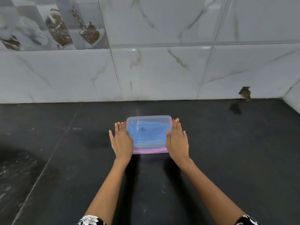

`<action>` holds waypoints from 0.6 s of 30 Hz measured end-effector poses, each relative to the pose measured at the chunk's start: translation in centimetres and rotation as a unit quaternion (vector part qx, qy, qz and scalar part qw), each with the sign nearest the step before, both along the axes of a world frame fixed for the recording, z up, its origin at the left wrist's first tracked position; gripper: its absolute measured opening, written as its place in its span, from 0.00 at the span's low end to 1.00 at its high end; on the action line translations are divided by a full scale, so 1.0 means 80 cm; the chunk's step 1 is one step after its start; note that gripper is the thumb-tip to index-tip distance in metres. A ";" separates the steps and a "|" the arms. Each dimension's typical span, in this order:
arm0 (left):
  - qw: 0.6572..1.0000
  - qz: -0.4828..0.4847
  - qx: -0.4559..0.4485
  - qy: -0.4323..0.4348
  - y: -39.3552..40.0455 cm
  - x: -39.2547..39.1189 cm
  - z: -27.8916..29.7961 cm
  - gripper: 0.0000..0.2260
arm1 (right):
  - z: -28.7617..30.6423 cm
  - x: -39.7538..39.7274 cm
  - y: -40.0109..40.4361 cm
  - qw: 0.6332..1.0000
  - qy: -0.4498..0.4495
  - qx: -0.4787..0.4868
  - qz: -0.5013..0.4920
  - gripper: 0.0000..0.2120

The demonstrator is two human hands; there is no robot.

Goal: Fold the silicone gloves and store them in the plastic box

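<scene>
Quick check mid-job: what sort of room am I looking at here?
Probably a home kitchen: a dark stone countertop, a marble-look tiled wall with food-picture tiles, and a clear lidded plastic storage box.

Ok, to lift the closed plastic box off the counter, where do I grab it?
Probably by its two short ends, from left and right, where the left hand and right hand lie flat now. The plastic box is wide and low, its lid smooth; red latches sit there.

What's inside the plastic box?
Through the clear lid of the plastic box, blue gloves show, with pink along the bottom. How they are folded is blurred by the lid.
</scene>
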State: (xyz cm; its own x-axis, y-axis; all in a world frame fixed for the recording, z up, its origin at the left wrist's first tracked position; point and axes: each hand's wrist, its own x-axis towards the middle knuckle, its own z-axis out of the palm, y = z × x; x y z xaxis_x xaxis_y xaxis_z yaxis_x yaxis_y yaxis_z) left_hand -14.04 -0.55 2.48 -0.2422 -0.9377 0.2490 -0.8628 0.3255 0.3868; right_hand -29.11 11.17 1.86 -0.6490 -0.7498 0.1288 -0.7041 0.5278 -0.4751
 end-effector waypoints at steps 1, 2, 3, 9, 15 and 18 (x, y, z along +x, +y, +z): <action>1.000 -0.001 -0.001 0.000 0.000 0.000 -0.001 0.21 | 0.001 0.000 0.000 1.000 -0.001 0.000 -0.001 0.27; 1.000 -0.003 -0.002 0.001 -0.001 0.000 -0.002 0.20 | 0.001 0.000 0.000 1.000 -0.003 -0.001 -0.002 0.27; 1.000 -0.004 -0.002 0.003 -0.001 0.000 -0.002 0.20 | 0.002 0.001 0.001 1.000 -0.003 -0.001 -0.002 0.27; 1.000 -0.006 -0.002 0.012 -0.001 0.001 -0.001 0.20 | 0.004 0.002 0.002 1.000 -0.008 0.005 -0.006 0.27; 1.000 -0.005 0.001 0.019 0.000 0.003 0.000 0.20 | 0.007 0.003 0.002 1.000 -0.024 -0.004 -0.007 0.27; 1.000 -0.006 -0.004 0.014 0.000 0.003 -0.003 0.20 | 0.007 0.003 0.001 1.000 -0.029 -0.001 -0.004 0.27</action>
